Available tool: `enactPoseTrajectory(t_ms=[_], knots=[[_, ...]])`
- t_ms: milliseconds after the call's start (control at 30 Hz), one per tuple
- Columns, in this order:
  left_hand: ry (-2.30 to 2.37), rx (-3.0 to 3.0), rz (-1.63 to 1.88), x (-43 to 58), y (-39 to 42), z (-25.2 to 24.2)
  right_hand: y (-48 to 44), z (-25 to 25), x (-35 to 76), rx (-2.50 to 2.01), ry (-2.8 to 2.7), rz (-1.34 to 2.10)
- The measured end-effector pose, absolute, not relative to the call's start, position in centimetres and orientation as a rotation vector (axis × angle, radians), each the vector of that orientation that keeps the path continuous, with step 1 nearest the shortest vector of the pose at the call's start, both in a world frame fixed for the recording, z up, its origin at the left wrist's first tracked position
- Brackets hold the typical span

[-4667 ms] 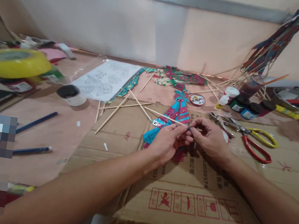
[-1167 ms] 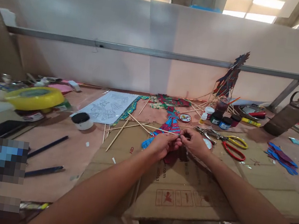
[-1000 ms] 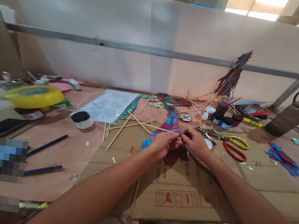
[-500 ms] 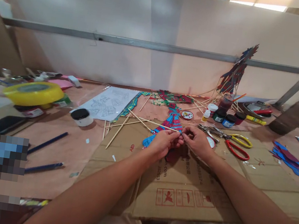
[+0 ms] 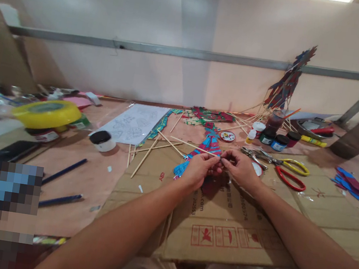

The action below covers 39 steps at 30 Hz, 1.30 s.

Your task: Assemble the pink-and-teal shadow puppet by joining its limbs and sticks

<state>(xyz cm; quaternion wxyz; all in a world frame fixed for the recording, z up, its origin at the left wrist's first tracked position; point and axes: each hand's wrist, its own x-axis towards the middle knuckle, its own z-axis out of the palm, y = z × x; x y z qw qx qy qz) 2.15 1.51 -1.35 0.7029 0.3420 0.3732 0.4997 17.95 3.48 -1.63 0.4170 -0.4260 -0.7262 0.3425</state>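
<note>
My left hand (image 5: 200, 168) is closed on a thin wooden stick (image 5: 188, 145), whose free end points up and left. Close against it, my right hand (image 5: 236, 166) pinches at the stick's near end, where what its fingertips hold is too small to make out. A blue and magenta painted cutout (image 5: 210, 143) lies just behind my hands, partly hidden by them. Both hands are over the brown cardboard sheet (image 5: 221, 217). More loose sticks (image 5: 145, 158) cross each other left of my hands.
Pliers (image 5: 253, 157) and scissors with red and yellow handles (image 5: 290, 173) lie right of my hands. Paint jars (image 5: 279, 142) and a bottle (image 5: 351, 133) stand behind them. On the left are a drawing sheet (image 5: 132, 123), a black-lidded jar (image 5: 101, 140) and yellow tape (image 5: 46, 112).
The whole view has shifted slightly, so the table's things appear a little further right. My hands keep nearly the same pose around the stick.
</note>
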Motion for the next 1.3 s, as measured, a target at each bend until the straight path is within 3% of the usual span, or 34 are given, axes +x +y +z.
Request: enactPoseTrajectory(t_ms=[833, 1300], knots=[[0.811, 0.807, 1.099, 2.14, 1.43, -1.57, 3.36, -1.78, 17.74, -1.132, -1.870, 0.758], [0.829, 0.788, 1.089, 2.14, 1.48, -1.82, 3.45, -1.46, 18.17, -1.051, -2.076, 0.394]])
